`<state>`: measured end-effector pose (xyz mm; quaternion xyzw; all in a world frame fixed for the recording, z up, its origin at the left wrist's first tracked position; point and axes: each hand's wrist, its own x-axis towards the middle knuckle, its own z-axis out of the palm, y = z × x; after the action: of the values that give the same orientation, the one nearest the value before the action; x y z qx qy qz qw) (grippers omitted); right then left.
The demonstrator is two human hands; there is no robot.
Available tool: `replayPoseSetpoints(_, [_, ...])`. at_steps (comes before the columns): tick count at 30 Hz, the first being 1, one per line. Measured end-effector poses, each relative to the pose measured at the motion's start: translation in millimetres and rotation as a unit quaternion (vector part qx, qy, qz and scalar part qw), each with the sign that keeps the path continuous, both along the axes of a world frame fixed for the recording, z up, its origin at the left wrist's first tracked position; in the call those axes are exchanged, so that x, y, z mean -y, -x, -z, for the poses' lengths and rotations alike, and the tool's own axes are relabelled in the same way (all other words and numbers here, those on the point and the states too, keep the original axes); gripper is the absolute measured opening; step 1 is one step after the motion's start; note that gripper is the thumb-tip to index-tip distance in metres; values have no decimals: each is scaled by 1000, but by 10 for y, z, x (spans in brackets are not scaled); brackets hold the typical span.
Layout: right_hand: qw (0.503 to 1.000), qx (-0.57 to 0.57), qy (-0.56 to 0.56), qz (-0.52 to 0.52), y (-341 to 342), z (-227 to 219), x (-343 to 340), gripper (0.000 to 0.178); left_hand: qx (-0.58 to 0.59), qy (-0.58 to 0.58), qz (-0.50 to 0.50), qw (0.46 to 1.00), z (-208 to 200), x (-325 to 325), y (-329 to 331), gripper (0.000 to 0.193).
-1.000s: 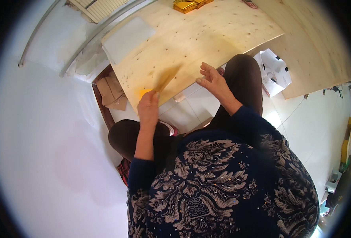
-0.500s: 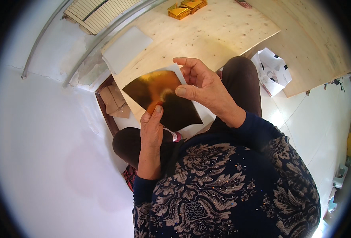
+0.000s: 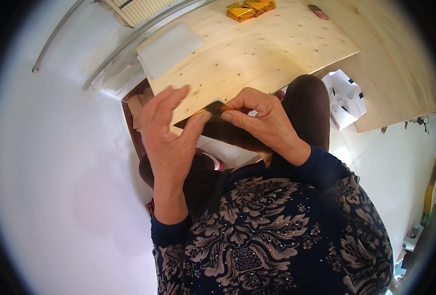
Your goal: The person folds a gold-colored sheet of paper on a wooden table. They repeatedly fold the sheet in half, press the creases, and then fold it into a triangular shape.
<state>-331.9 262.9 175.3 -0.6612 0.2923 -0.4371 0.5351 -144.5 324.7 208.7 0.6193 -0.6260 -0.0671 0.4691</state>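
Note:
A dark, shiny gold foil paper sheet [image 3: 230,133] is tilted above my lap, seen at a steep slant. My right hand [image 3: 267,120] pinches its upper edge between thumb and fingers. Beside it, my left hand [image 3: 169,130] has its fingers spread apart and slightly blurred, with the thumb against or just over the sheet's upper left part. A sliver of white shows at the sheet's top edge. Folded gold foil pieces [image 3: 247,11] are stacked at the far side of the wooden table.
The plywood table [image 3: 277,49] spreads in front of me. White sheets [image 3: 171,49] lie at its left end, a red phone [image 3: 318,12] far right. A white bag [image 3: 345,101] stands beside my right knee. Brown cardboard [image 3: 138,105] sits in a box at the left.
My left hand has let go of the sheet's lower edge and moved up and left, fingers spreading. My right hand now pinches the sheet, which has tipped to a steeper slant.

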Motion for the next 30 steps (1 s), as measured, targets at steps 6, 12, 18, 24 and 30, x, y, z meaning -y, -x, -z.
replayPoseSetpoints(6, [1000, -18, 12, -23, 3, 26, -45, 10, -150, -138, 90, 975, -100, 104, 144, 15])
replayPoseSetpoints(12, [999, -25, 12, -31, -39, 61, -68, 11, -194, -156, 72, 966, -84, 52, 114, 8])
replayPoseSetpoints(18, [989, -105, 90, -49, 39, 170, 88, 17, -272, -98, -19, 957, -239, -48, -251, 8])
replayPoseSetpoints(24, [992, -113, 22, -60, 208, 215, 197, 17, -313, 48, -87, 945, -121, -158, -843, 7])
replayPoseSetpoints(30, [993, -12, -109, -52, 198, 149, 196, 16, -416, 51, -56, 906, 133, -253, -1084, 13])
